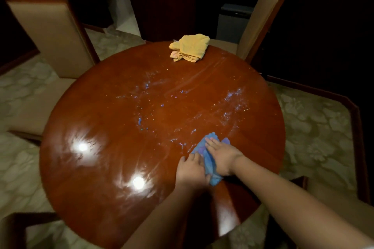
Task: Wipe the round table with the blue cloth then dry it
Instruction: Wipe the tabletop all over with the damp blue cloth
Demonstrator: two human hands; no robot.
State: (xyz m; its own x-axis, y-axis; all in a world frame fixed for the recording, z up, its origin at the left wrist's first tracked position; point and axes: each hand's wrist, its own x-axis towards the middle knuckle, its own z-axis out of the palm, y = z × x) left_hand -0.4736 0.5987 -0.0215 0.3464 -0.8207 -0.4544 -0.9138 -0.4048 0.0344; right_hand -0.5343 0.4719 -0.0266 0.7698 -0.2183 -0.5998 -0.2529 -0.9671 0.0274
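Note:
A round, glossy reddish-brown table fills the view, with wet streaks and droplets across its middle and right side. A crumpled blue cloth lies on the near right part of the tabletop. My right hand presses flat on top of the cloth, fingers pointing to the far left. My left hand rests against the cloth's left edge and holds it down. A yellow cloth lies bunched at the table's far edge.
Beige padded chairs stand at the far left and far right of the table, and another chair frame shows at the right. Pale patterned carpet surrounds the table. Two ceiling lights reflect on the near left tabletop.

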